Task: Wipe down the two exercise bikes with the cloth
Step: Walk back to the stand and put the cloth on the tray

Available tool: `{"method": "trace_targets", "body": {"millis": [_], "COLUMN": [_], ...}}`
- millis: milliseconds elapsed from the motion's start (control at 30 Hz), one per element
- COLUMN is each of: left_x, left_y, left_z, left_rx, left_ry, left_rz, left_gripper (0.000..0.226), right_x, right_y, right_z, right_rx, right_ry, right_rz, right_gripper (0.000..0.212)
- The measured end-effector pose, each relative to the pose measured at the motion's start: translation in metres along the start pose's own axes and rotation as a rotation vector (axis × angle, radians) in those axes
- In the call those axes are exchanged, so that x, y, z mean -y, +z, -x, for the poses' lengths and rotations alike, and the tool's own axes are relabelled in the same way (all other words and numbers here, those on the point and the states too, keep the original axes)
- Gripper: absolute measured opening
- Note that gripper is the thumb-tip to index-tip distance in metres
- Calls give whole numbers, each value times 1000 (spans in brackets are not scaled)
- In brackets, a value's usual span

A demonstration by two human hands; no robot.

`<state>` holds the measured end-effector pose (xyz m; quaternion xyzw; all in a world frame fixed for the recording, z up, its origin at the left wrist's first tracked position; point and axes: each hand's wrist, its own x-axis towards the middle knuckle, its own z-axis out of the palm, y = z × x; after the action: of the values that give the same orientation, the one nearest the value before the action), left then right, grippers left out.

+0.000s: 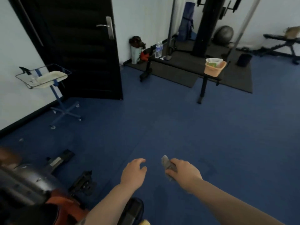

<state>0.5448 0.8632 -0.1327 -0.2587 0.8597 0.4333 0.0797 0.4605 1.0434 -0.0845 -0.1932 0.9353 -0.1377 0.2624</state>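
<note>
A blue floor (178,124) fills most of the view, and a black mat (230,78) is laid over it at the far side beneath the gym gear. Both arms are stretched forward over the floor. A folded grey cloth (168,165) is held in the right hand (183,174), with the fingers curled round it and one end sticking out past them. The left hand (134,173) is held just beside it, apart from the cloth, its fingers loosely bent and holding nothing.

Part of an exercise bike (29,184) is seen at the lower left, blurred, with a dark grey body and an orange part below; its black pedal (83,181) hangs above the floor. A flat black and silver piece (60,159) lies on the floor near it.

A black door (73,51) with a silver handle (105,25) is set in the white wall at the left. Beside it stands a blue wheeled stand (65,109) carrying a wire basket (43,75) with a pale cloth inside. On the mat a low black table (183,62) carries an orange basket (214,67) and two water bottles (158,50). Behind it a weight machine (206,30), a rolled blue mat (186,21) and a grey ball (224,34) are seen against the far wall, and a black bench (282,43) stands at the right.
</note>
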Motion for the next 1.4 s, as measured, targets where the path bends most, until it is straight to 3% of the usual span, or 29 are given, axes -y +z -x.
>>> {"method": "trace_targets", "body": {"millis": [333, 967, 1200, 1400], "left_x": [-1, 18, 69, 129], "left_y": [-80, -283, -342, -422], "left_z": [-100, -340, -375, -442], "left_rx": [-162, -606, -643, -612], "left_ry": [-100, -388, -557, -563], "left_rz": [78, 281, 315, 328], "left_gripper": [41, 38, 38, 38], "right_x": [70, 299, 405, 500], "right_y": [-44, -150, -136, -107], "right_z": [-145, -478, -538, -607], "right_rx": [41, 123, 217, 229], "right_ry": [-154, -645, -788, -827], "right_rz": [43, 214, 180, 201], "right_gripper": [24, 29, 26, 24]}}
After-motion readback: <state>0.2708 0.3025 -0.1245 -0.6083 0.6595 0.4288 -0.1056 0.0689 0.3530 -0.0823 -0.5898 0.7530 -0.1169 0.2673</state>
